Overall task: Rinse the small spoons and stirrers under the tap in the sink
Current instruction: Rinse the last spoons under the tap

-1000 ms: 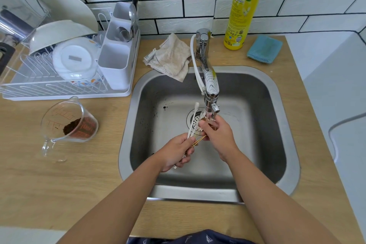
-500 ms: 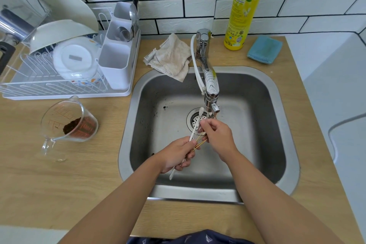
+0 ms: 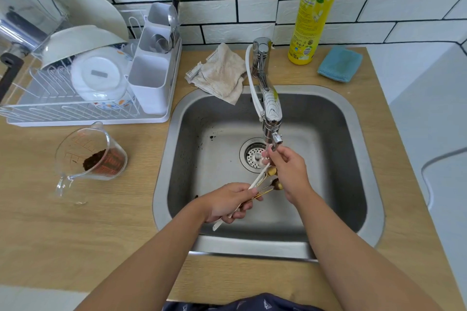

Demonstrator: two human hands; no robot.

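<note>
Over the steel sink (image 3: 374,159), my left hand (image 3: 227,203) grips a bundle of small utensils by their handles. A white stirrer (image 3: 257,179) slants up to the right from it. Two small gold spoons (image 3: 274,179) fan out beside it, bowls showing. My right hand (image 3: 290,171) is just under the tap (image 3: 271,118) spout, and its fingertips pinch the white stirrer's upper end. That end is partly hidden by the fingers. The drain strainer (image 3: 252,155) lies below the utensils.
A dish rack (image 3: 83,98) with bowls and a cutlery holder stands at the left. A measuring cup (image 3: 91,156) with coffee grounds sits on the wooden counter. A crumpled cloth (image 3: 222,73), a yellow soap bottle (image 3: 313,10) and a blue sponge (image 3: 340,63) lie behind the sink.
My right hand has slid up the white stirrer to right below the spout. The gold spoon bowls have come out from under it. My left hand has barely moved.
</note>
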